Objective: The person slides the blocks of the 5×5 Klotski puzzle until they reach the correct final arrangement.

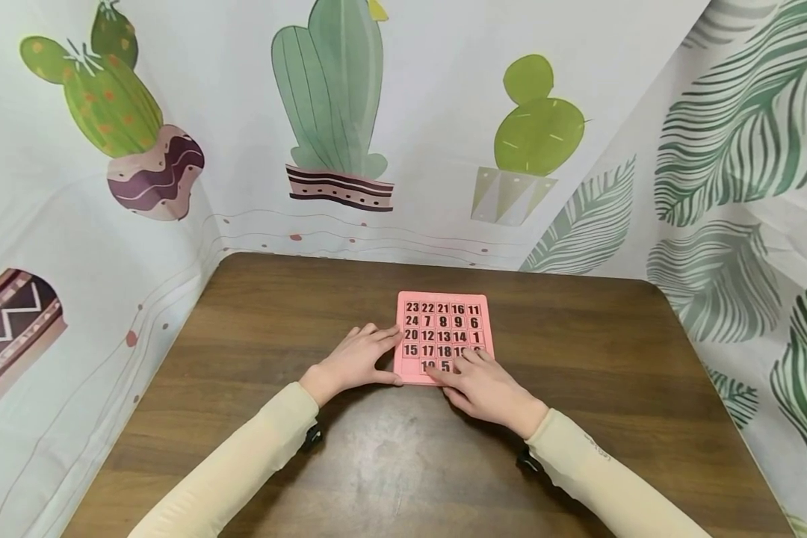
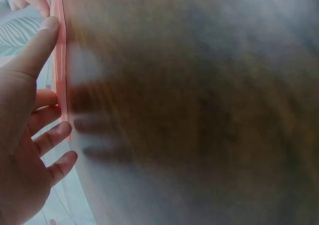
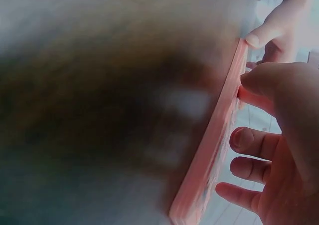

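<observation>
A pink number slide puzzle (image 1: 442, 336) lies flat on the brown table, its square tiles printed with black numbers. In its bottom row the left corner slot shows bare pink. My left hand (image 1: 358, 357) rests against the puzzle's left side, fingertips at the edge and thumb at the near left corner. Over the lower right part lies my right hand (image 1: 487, 388), its index fingertip on a bottom-row tile (image 1: 428, 366) partly covered by it. The other fingers hide some tiles at the lower right. In the wrist views the pink frame (image 2: 60, 50) shows edge-on.
The dark wooden table (image 1: 390, 463) extends around the puzzle. Behind it hangs a white cloth (image 1: 437, 97) printed with cacti and leaves. Both forearms, in cream sleeves (image 1: 242, 463), reach in from the near side, with a dark strap at each wrist.
</observation>
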The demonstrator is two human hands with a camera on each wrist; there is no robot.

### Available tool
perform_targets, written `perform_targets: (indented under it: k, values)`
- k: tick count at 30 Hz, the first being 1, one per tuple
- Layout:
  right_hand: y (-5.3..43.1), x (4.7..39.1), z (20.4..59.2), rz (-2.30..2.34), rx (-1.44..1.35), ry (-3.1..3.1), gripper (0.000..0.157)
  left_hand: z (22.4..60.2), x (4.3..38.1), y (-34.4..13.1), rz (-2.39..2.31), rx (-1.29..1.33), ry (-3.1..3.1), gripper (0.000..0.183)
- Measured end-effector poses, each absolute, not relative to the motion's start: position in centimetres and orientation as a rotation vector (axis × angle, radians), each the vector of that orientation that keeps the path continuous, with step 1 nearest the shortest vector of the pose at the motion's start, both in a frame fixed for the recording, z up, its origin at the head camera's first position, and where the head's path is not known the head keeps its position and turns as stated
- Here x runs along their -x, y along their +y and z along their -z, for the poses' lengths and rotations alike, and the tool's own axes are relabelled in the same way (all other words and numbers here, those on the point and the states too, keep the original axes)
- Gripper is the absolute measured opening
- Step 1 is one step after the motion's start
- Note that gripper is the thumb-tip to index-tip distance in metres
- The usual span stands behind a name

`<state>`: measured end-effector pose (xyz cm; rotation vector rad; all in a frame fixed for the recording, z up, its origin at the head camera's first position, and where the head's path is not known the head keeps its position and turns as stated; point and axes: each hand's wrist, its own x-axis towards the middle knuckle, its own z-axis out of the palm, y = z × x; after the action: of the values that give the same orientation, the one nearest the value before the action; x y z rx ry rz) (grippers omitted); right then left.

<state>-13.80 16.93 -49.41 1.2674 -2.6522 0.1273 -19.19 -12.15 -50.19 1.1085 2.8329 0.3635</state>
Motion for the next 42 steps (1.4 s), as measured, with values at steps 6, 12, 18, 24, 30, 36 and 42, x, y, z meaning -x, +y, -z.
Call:
perform_targets:
  k: [6, 12, 18, 24, 30, 36, 42]
  values:
    - [15.4, 14.8, 48.5, -0.138, -1.280, -2.625, 0.029, 50.0, 19.3, -12.2, -0.346, -1.105, 2.835, 0.093]
    - [13.4, 16.1, 47.7, -0.087, -1.288, -2.711, 0.036, 49.8, 19.2, -11.9, -0.337, -1.103, 2.825, 0.092]
    - [12.5, 17.1, 48.1, -0.067, -1.274, -2.790, 0.037, 49.9, 19.0, -11.8, -0.341, -1.111, 2.813, 0.092]
    - [12.4, 17.3, 48.5, -0.047, -1.277, -2.788, 0.038, 50.2, 19.2, -11.9, -0.337, -1.112, 2.825, 0.093]
    - [12.4, 16.9, 48.4, -0.075, -1.278, -2.804, 0.039, 50.1, 19.2, -12.0, -0.334, -1.112, 2.830, 0.093]
    - [12.4, 16.1, 48.4, -0.084, -1.294, -2.782, 0.039, 50.0, 19.2, -12.0, -0.348, -1.097, 2.820, 0.094]
    - [12.5, 15.1, 48.4, -0.103, -1.324, -2.728, 0.038, 50.2, 19.3, -12.0, -0.376, -1.066, 2.817, 0.097]
